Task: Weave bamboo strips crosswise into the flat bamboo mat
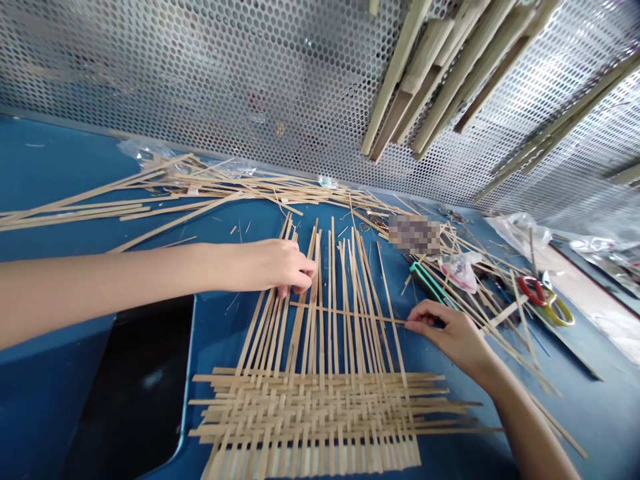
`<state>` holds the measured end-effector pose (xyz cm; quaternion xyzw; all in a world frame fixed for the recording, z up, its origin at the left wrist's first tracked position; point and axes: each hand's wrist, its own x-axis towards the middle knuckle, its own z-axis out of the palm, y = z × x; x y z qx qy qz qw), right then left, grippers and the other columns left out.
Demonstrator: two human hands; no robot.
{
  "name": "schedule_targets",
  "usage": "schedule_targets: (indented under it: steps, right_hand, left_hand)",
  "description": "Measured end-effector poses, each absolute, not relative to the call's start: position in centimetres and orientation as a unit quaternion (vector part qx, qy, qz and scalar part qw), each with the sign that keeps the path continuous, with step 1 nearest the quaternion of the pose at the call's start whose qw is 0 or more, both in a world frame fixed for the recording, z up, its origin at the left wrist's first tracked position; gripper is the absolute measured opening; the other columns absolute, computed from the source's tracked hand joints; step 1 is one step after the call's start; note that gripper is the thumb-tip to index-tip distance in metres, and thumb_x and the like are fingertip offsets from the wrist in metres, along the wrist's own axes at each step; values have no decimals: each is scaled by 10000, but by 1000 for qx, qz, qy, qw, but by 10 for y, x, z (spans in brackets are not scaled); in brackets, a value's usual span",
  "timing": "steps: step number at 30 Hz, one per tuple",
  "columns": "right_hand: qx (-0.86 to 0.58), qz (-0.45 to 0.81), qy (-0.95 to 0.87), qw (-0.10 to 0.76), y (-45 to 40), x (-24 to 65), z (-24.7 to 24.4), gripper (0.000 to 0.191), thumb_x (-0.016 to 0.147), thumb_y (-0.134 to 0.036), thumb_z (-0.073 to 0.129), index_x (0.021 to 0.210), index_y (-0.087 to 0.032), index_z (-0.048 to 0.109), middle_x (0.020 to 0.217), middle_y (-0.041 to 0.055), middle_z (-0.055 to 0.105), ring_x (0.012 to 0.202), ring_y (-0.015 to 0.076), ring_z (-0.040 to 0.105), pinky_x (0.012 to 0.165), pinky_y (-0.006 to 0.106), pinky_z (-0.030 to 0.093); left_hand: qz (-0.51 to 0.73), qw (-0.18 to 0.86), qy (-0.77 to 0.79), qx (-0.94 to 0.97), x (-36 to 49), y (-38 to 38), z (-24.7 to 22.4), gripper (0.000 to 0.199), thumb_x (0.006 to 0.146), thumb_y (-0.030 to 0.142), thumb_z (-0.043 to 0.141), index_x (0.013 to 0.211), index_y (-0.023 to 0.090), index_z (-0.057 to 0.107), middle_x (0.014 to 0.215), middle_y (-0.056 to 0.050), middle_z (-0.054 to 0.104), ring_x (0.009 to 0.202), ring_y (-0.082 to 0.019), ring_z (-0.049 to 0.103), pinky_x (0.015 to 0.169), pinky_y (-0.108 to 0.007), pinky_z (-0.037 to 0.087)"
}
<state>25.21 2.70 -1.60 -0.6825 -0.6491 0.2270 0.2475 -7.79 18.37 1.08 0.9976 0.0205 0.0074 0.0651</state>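
My right hand (445, 330) pinches the right end of a thin crosswise bamboo strip (370, 317). That strip runs leftward among the long lengthwise bamboo strips (333, 293), some passing over it. My left hand (285, 267) is closed over lengthwise strips on the left side, fingers curled around some of them; exactly how many is hidden. Nearer to me, the same strips form a woven mat (320, 407), with crosswise ends jutting out at both sides. The crosswise strip lies well beyond the woven part, apart from it.
A dark-screened tablet (135, 393) lies left of the mat. Loose bamboo strips (225, 187) are heaped along the perforated metal panel (200, 80). At right are red-and-yellow-handled scissors (545, 300), a green-handled tool (433, 283) and plastic bags (460, 270). Bamboo pieces (450, 73) hang on the panel.
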Motion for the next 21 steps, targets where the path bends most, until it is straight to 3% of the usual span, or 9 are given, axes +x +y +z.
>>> schedule_targets:
  steps: [6,13,16,21]
  right_hand:
    - [-676,233,-650,257,27,253,-17,255,736,-462,681,633,-230,674,625,9,630,590,168,538,588,290,456]
    - [-672,237,-654,255,27,255,-19,264,745,-465,664,615,-236,655,611,5,613,583,171,531,576,292,449]
    - [-673,242,-650,257,27,256,-21,242,736,-443,664,614,-235,651,609,3,607,582,169,524,577,291,442]
    - [-676,246,-645,257,26,256,-22,235,738,-438,660,620,-236,650,615,4,609,587,172,522,581,292,435]
  left_hand:
    - [15,50,12,999,-78,185,7,238,817,-11,573,701,195,545,970,6,638,755,-130,563,760,-311,371]
    - [5,50,-12,999,-72,184,13,243,822,34,630,708,207,503,782,19,622,854,-170,564,743,-315,341]
    - [11,94,-27,995,-70,190,9,227,861,76,614,705,212,521,749,24,627,839,-163,561,787,-313,348]
    - [22,190,-50,980,-70,200,-2,257,794,25,661,653,220,571,801,31,661,839,-140,578,817,-271,382]
